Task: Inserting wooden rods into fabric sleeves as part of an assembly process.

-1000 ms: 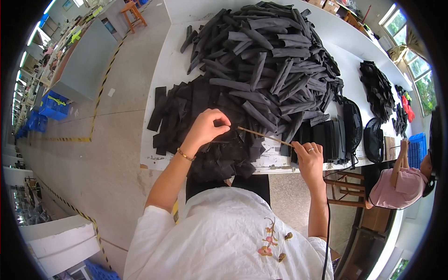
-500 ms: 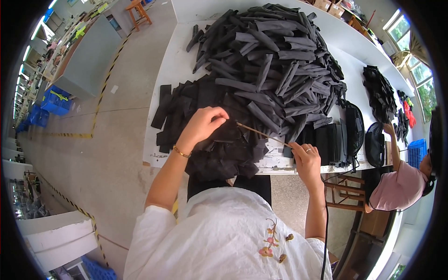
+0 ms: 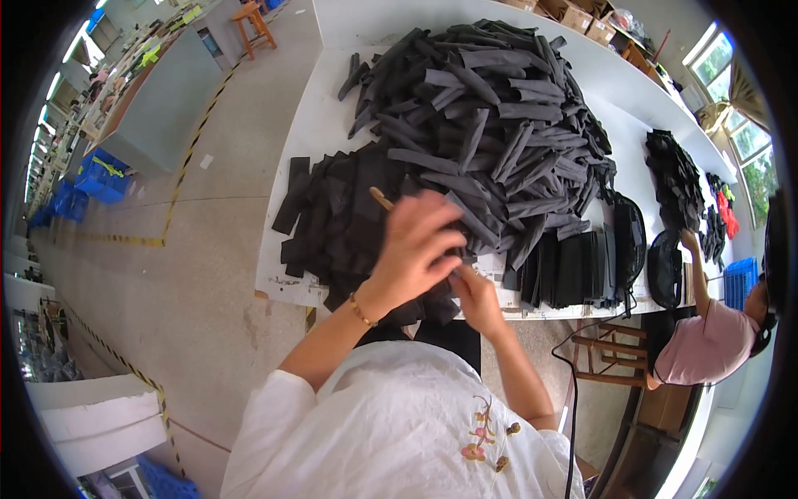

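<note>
A left hand, blurred, fingers partly spread, its grip unclear, has met the right hand near the near edge of the table. The stick, moments ago pointing leftward from the right hand's pinch, now angles over black cloth strips, its lower end hidden.

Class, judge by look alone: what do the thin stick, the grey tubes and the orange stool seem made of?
Thin stick: probably wood or bamboo, matt, from its tan colour. Grey tubes: likely cloth, dull, with soft creases. Orange stool: perhaps wood, by its colour and legs; finish too small to tell.
</note>
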The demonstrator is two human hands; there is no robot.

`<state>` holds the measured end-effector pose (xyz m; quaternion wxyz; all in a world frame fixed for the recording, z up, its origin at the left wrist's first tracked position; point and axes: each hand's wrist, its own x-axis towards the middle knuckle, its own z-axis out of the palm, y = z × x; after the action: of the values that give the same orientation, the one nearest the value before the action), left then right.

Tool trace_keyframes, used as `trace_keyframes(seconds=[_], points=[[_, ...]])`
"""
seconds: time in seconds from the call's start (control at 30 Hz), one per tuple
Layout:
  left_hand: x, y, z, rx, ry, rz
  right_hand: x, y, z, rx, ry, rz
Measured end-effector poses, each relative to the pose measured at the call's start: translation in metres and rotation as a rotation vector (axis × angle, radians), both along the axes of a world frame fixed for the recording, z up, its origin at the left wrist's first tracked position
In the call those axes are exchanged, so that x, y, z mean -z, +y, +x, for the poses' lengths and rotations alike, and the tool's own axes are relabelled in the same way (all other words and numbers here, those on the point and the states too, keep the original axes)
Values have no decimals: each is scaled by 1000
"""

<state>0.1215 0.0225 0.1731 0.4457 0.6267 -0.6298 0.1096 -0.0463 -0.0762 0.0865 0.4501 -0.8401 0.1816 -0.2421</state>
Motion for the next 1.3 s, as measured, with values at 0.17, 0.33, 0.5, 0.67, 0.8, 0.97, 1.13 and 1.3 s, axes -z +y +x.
trace_keyframes(seconds=[0.17,0.33,0.5,0.67,0.8,0.97,1.13,1.3], points=[[89,34,16,298,1786,-172,8,39,13,-76,114,345],[99,18,-1,311,2033,-310,10,58,31,72,24,249],[60,16,38,-131,1862,-291,26,75,-21,6,234,215],[30,26,93,-187,1683,-615,59,69,-124,-59,385,216],[44,12,99,-108,1774,-625,18,48,-103,139,422,399],[93,-10,49,-16,2097,-644,-6,49,23,127,-155,206],[74,4,25,40,1989,-188,-19,36,44,144,-265,289],[73,28,7,504,1272,460,-62,13,48,-69,62,318]])
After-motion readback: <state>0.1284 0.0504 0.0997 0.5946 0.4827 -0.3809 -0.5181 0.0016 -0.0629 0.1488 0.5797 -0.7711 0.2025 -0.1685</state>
